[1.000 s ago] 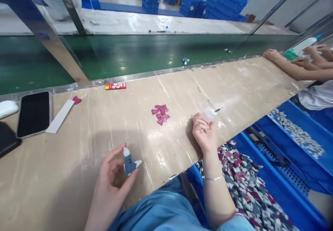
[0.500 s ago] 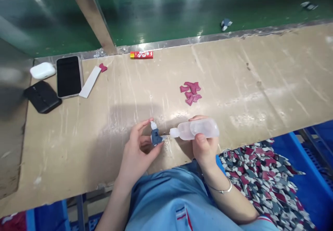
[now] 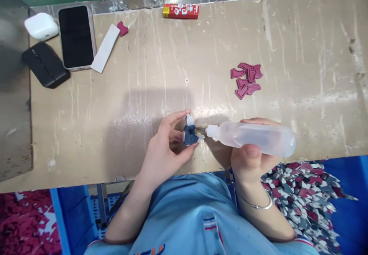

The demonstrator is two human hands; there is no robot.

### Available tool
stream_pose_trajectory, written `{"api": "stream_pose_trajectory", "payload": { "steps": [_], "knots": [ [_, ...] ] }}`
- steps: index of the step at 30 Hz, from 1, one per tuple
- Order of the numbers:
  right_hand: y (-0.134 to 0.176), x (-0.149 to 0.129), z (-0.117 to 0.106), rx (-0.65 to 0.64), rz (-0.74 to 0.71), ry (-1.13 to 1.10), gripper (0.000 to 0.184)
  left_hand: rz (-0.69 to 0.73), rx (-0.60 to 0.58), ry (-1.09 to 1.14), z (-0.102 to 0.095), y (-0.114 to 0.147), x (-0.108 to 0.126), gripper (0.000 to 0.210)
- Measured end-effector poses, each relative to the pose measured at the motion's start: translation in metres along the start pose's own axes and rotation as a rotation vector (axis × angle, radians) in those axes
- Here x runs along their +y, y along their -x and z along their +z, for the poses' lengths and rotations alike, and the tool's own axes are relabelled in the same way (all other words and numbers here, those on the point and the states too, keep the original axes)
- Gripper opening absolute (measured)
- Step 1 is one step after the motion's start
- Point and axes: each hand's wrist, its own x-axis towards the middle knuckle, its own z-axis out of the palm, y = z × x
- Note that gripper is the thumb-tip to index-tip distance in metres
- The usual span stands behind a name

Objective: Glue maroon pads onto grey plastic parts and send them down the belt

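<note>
Between the thumb and fingers of my left hand (image 3: 163, 147) is a small dark blue and white plastic piece (image 3: 189, 134), held just above the table. My right hand (image 3: 253, 163) is wrapped round a translucent squeeze bottle (image 3: 258, 137) lying nearly level, its white cap and thin nozzle pointing left. The nozzle tip reaches the upper right side of the blue piece; whether it touches cannot be made out. Beyond the bottle, a small heap of maroon plastic pieces (image 3: 247, 79) lies on the tan table (image 3: 143, 71).
At the back left are a white earbud case (image 3: 41, 26), a phone (image 3: 77, 38), a black case (image 3: 46, 64), a white strip (image 3: 105, 49) and one maroon piece (image 3: 122, 28). A red box (image 3: 181, 11) sits by the metal edge. Below, blue bins (image 3: 74, 213) hold many loose pieces.
The bottle's nozzle has come up against the blue and white piece, from slightly apart to its upper right side. My view has tilted down and nearer, showing less of the green surface.
</note>
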Motion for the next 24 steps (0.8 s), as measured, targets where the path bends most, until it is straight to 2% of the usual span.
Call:
{"api": "stream_pose_trajectory", "payload": {
  "steps": [5, 11, 16, 24],
  "knots": [
    [0.002, 0.000, -0.004, -0.029, -0.063, 0.114, 0.044, 0.022, -0.012, 0.009, 0.000, 0.001, 0.001, 0.067],
    [-0.006, 0.005, 0.000, 0.068, -0.264, 0.148, 0.044, 0.034, -0.014, 0.000, 0.000, 0.001, 0.000, 0.069],
    [-0.007, 0.003, 0.003, 0.088, -0.261, 0.146, 0.042, 0.046, -0.031, 0.019, 0.000, 0.002, 0.001, 0.071],
    [-0.001, 0.007, -0.004, 0.011, -0.288, 0.126, 0.045, 0.033, -0.031, 0.014, -0.002, 0.002, 0.001, 0.071]
  ]
}}
